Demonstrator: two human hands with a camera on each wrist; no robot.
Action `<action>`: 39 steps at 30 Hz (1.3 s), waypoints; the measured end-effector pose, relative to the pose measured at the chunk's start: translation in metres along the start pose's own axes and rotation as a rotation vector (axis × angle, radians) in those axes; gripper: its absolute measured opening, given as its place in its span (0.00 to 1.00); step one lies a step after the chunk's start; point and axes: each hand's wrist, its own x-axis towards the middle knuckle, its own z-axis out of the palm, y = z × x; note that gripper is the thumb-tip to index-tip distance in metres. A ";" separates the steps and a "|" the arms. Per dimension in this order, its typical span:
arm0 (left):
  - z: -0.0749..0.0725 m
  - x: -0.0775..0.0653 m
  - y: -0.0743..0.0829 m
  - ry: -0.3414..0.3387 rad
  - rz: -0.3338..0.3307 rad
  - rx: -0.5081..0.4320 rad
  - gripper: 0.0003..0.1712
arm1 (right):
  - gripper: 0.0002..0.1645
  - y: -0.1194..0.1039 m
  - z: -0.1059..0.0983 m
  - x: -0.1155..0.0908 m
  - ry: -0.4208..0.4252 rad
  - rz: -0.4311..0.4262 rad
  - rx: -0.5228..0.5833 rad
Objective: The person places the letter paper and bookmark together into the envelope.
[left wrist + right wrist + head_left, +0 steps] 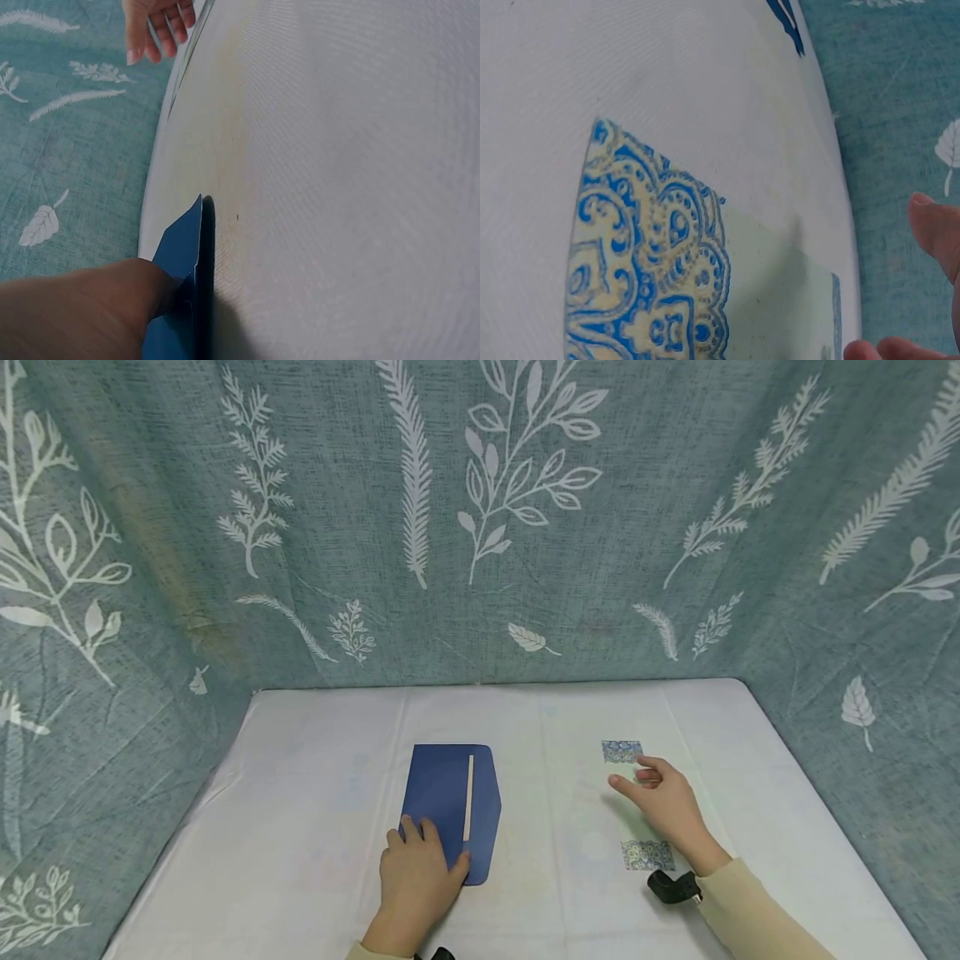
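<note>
A blue envelope [442, 777] lies on the white-covered table, a pale strip [469, 797] running along its right-hand flap. My left hand [416, 868] rests on its lower part, fingers over the left side and thumb at the lower right. Seen from the left wrist, the thumb presses on the blue paper, whose flap stands slightly raised. On the right lies a pale green card [765, 285] with blue ornamental bands at both ends. Over this card is my right hand [667, 797], thumb and fingers apart and nothing between them; its fingertips overlap the far band in the head view.
White cloth [555, 718] covers the table, with the envelope left of the middle and the card to the right. Green leaf-patterned curtains [450, 610] hang behind and on both sides. A black wrist camera [672, 887] sits on the right sleeve near the card's near band.
</note>
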 end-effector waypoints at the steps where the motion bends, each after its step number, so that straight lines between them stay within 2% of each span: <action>1: 0.000 0.000 0.000 0.002 0.002 -0.001 0.47 | 0.56 0.001 0.000 0.000 0.005 0.001 -0.008; 9: 0.001 0.000 0.000 0.018 0.006 -0.003 0.47 | 0.57 0.003 -0.002 -0.001 0.028 0.025 -0.026; 27: -0.002 -0.001 0.001 -0.002 0.002 -0.003 0.47 | 0.57 0.012 0.005 0.000 0.064 0.019 -0.091; 39: 0.000 -0.002 0.002 0.020 0.004 -0.001 0.47 | 0.55 0.017 0.010 0.000 0.087 -0.016 -0.179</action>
